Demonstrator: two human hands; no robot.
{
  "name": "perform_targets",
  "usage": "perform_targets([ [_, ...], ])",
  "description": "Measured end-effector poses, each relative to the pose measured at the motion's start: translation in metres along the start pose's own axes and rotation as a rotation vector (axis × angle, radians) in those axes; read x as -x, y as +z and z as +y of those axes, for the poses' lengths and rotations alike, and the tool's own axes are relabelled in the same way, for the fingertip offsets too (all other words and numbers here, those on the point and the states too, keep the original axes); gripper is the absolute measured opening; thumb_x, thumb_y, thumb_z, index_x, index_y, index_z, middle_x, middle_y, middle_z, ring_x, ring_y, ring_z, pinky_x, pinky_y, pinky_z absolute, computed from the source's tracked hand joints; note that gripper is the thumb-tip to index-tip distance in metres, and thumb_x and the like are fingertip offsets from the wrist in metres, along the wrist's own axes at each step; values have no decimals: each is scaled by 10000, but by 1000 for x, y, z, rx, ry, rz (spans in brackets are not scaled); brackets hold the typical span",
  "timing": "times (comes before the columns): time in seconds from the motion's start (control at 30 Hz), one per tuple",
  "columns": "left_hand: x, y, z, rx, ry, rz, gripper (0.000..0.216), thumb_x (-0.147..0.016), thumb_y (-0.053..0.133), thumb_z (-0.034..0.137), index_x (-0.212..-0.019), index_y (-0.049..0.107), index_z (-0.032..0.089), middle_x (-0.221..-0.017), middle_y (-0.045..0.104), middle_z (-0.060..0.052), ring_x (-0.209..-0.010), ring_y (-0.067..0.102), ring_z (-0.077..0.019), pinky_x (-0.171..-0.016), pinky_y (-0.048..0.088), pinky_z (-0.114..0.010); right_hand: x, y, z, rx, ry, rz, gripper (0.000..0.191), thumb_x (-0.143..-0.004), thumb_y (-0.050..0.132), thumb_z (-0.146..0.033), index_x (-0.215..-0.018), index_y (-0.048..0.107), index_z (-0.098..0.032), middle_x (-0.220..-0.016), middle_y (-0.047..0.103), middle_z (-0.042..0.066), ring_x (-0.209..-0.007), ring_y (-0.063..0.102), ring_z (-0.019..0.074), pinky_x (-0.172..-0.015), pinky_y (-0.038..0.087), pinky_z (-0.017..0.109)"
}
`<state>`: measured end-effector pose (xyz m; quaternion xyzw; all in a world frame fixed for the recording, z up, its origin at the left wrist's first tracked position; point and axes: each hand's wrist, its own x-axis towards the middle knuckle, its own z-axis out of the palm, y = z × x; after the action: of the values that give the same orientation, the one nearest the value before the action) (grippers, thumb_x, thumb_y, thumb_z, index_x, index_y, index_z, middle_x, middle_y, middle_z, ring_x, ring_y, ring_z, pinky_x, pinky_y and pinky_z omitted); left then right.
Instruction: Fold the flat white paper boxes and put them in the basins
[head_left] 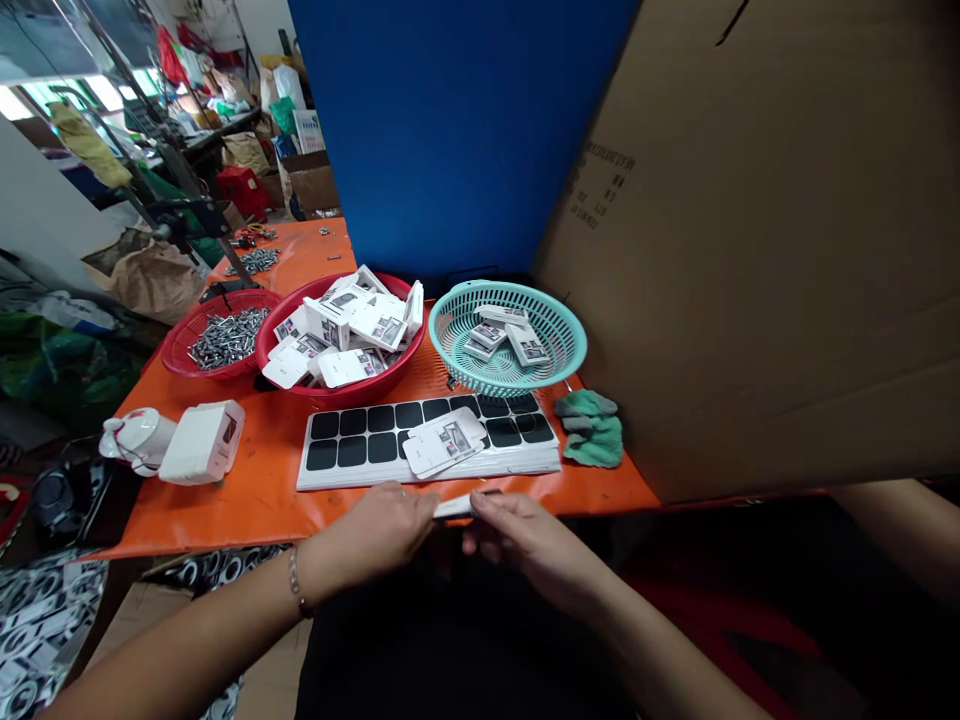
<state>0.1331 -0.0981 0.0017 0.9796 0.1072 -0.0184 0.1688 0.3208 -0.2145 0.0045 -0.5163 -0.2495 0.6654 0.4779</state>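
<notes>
Just off the table's front edge, a small white box [453,507] is seen nearly edge-on between my hands. My left hand [386,530] is closed on its left end, and the thumb and fingers of my right hand [525,540] pinch its right end. A bit of something dark shows at my right fingertips. Beyond them, a flattened white printed carton [444,443] lies on a stack of white sheets [322,478] with black rounded squares. A red basin [375,382] heaped with such cartons stands behind, beside a mint-green basket [547,375] holding several filled-out boxes.
At the left are a red basket [174,345] of metal screws, a bundle of white cartons [196,445] and a white cup [142,440]. A green cloth [592,430] lies near a large cardboard sheet [750,250] at the right; another person's arm [896,525] shows below it. A blue panel [450,130] stands behind.
</notes>
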Motion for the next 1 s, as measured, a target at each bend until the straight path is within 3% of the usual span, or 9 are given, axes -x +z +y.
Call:
perform_targets([
  [0.13, -2, -5, 13, 804, -342, 220, 452, -1001, 310, 442, -820, 593, 139, -666, 587, -37, -563, 524, -141, -540, 401, -244, -3, -2, -6, 160, -315, 315, 481, -744, 748, -524, -1101, 700, -206, -848, 681, 31, -715, 561, 150, -661, 455, 266],
  [0.27, -5, 11, 35, 1353, -485, 264, 536, -920, 420, 620, -786, 574, 124, -629, 553, -28, -516, 469, -115, -482, 366, -219, -2, 4, -2, 86, -242, 108, 384, -791, 700, -525, -927, 727, -167, -836, 704, 49, -766, 621, 190, -702, 508, 305],
  [0.4, -7, 21, 41, 1228, -511, 463, 567, -905, 466, 622, -617, 505, 134, -562, 477, -6, -505, 380, -89, -474, 305, -215, -2, 7, 6, 87, -154, -50, 367, -798, 703, -505, -887, 707, -148, -854, 712, 57, -796, 642, 197, -735, 511, 314],
  [0.5, -7, 25, 41, 1145, -540, 562, 552, -921, 470, 587, -621, 532, 127, -576, 479, -6, -532, 388, -92, -492, 321, -214, -5, 5, 15, 116, -180, 71, 379, -773, 735, -480, -961, 654, -161, -797, 692, 34, -742, 634, 180, -686, 507, 297],
  [0.6, -3, 30, 42, 1288, -548, 548, 415, -914, 542, 516, -991, 642, 121, -709, 576, -21, -613, 502, -115, -566, 418, -213, -7, 3, 26, 141, -289, 262, 539, -756, 771, -419, -1176, 501, -216, -704, 652, -28, -680, 615, 159, -654, 494, 279],
  [0.67, 2, 35, 43, 1362, -550, 572, 511, -869, 644, 451, -1284, 528, 174, -848, 620, -32, -695, 570, -128, -645, 473, -225, -5, 2, 32, 98, -295, 250, 580, -776, 758, -406, -1221, 427, -240, -709, 657, -38, -688, 624, 154, -670, 497, 277],
  [0.73, 8, 40, 43, 1383, -561, 599, 621, -827, 706, 407, -1362, 461, 206, -947, 634, -50, -748, 602, -137, -695, 496, -238, -1, 2, 35, 53, -262, 178, 550, -797, 735, -420, -1218, 432, -240, -756, 679, -21, -724, 638, 154, -699, 502, 281],
  [0.83, 16, 47, 42, 1421, -549, 558, 507, -794, 741, 389, -1225, 570, 183, -961, 652, -66, -780, 617, -152, -712, 501, -248, 6, 1, 38, 101, -222, 99, 496, -809, 710, -450, -1199, 513, -215, -852, 700, 21, -801, 645, 163, -748, 499, 293],
  [1.0, 21, 48, 44, 1524, -559, 370, 349, -758, 768, 415, -892, 605, 136, -757, 634, -26, -655, 580, -127, -618, 458, -223, 17, -7, 40, 143, -138, -51, 360, -803, 710, -463, -1002, 623, -177, -880, 691, 41, -799, 638, 176, -742, 496, 308],
])
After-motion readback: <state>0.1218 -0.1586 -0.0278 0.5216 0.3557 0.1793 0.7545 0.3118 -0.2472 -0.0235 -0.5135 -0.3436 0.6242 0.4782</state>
